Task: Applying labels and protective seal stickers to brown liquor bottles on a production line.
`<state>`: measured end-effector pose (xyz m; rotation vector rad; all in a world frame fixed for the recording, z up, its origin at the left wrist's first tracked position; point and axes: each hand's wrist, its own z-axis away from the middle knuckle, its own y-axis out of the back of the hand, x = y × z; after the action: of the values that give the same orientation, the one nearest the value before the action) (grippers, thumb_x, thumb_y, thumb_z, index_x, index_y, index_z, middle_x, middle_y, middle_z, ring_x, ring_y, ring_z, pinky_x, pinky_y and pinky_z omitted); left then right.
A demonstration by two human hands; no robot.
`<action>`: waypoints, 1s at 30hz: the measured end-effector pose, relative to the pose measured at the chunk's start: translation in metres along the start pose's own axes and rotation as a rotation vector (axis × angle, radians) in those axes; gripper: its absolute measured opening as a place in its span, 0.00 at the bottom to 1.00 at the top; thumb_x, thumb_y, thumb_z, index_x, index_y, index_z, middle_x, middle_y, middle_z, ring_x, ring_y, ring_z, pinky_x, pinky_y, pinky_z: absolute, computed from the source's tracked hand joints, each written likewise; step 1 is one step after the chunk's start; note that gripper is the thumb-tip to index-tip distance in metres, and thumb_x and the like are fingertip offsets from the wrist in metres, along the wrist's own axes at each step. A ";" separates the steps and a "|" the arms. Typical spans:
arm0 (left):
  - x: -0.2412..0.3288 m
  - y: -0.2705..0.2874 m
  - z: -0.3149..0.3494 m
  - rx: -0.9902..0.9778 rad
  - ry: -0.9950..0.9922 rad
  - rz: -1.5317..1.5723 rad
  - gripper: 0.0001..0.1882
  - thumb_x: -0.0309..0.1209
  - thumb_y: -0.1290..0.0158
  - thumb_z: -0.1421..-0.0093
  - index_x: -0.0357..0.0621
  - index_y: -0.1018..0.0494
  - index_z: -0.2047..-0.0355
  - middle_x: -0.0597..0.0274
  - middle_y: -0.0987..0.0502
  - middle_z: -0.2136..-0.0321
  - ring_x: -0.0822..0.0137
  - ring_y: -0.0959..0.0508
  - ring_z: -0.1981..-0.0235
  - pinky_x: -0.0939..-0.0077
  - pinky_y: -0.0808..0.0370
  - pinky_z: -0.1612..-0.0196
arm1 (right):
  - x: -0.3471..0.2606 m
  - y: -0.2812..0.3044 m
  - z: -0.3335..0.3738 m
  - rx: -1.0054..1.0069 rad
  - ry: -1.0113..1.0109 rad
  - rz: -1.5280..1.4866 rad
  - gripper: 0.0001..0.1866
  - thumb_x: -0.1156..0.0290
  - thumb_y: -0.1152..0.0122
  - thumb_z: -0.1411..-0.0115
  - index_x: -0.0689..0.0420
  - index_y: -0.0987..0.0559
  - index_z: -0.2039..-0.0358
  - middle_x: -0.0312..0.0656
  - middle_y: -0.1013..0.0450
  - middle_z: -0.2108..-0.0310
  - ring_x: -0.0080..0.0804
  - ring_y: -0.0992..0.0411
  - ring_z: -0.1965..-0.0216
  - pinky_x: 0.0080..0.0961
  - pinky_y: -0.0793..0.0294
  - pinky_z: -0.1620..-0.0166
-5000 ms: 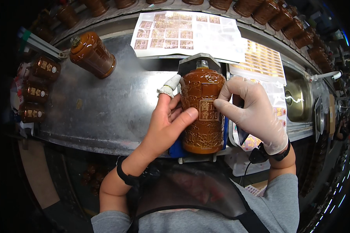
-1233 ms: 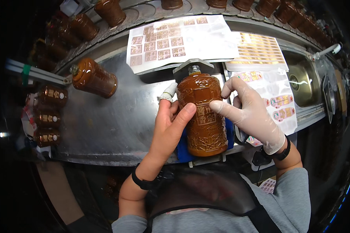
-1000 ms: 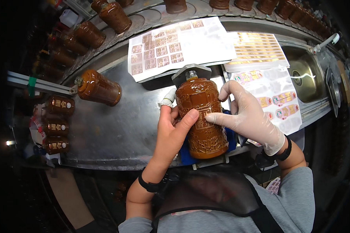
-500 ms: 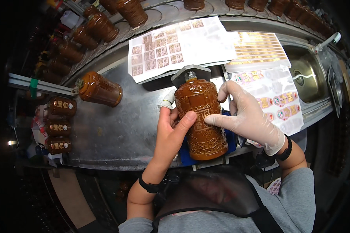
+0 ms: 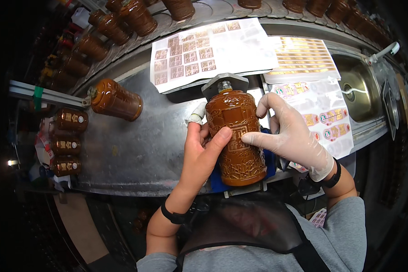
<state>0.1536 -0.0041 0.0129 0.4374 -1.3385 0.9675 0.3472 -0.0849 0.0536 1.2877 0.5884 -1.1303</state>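
Observation:
A brown embossed glass bottle (image 5: 238, 109) lies in front of me, its clear neck pointing away and a square label panel at its middle. My left hand (image 5: 203, 147) is closed on its left side, thumb pressed at the panel's left edge; a white wrap covers one fingertip. In a white glove, my right hand (image 5: 288, 138) is bent round the right side, with the thumb on the panel's right edge and the index finger at the shoulder. Under the bottle shows a blue cradle (image 5: 269, 167), and behind its neck stands a grey angular plate (image 5: 238, 81).
Sheets of square labels (image 5: 190, 63), gold strips (image 5: 303, 59) and pink-gold labels (image 5: 333, 116) lie beyond and to the right. Another brown bottle (image 5: 118, 100) lies on the metal table (image 5: 131, 167) at left. A sink (image 5: 360, 99) is at right; bottles (image 5: 179, 8) line a conveyor behind.
Bottles on the conveyor at the back have shifted to the right. Both hands keep their hold on the bottle, thumbs still on the label panel; the view has moved slightly.

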 end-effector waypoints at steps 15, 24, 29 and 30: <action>-0.003 0.001 0.001 -0.020 0.005 0.023 0.37 0.35 0.43 0.35 0.36 0.50 0.34 0.43 0.32 0.43 0.60 0.30 0.41 0.65 0.33 0.39 | -0.001 0.002 0.001 0.023 -0.067 -0.057 0.25 0.58 0.26 0.49 0.58 0.31 0.63 0.42 0.30 0.69 0.30 0.31 0.77 0.29 0.30 0.70; -0.002 -0.001 0.003 -0.049 0.039 0.020 0.40 0.36 0.42 0.37 0.36 0.51 0.34 0.41 0.33 0.42 0.58 0.30 0.40 0.64 0.33 0.38 | 0.003 -0.002 0.001 0.072 0.036 0.094 0.26 0.54 0.27 0.48 0.58 0.32 0.62 0.44 0.31 0.69 0.41 0.29 0.69 0.34 0.29 0.63; -0.003 -0.003 0.003 -0.047 0.026 0.022 0.39 0.36 0.42 0.37 0.36 0.51 0.34 0.41 0.33 0.42 0.58 0.30 0.40 0.64 0.33 0.38 | 0.002 -0.001 0.000 0.078 0.037 0.072 0.25 0.55 0.28 0.47 0.58 0.32 0.64 0.44 0.31 0.70 0.42 0.29 0.69 0.35 0.29 0.63; -0.003 -0.003 0.003 -0.045 0.024 0.017 0.39 0.36 0.42 0.37 0.36 0.51 0.34 0.41 0.33 0.42 0.58 0.30 0.40 0.64 0.33 0.38 | 0.002 -0.001 -0.001 0.078 0.037 0.073 0.25 0.55 0.28 0.47 0.58 0.32 0.64 0.44 0.31 0.70 0.42 0.29 0.69 0.35 0.29 0.63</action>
<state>0.1542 -0.0085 0.0116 0.3802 -1.3412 0.9520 0.3469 -0.0848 0.0509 1.3885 0.5245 -1.0805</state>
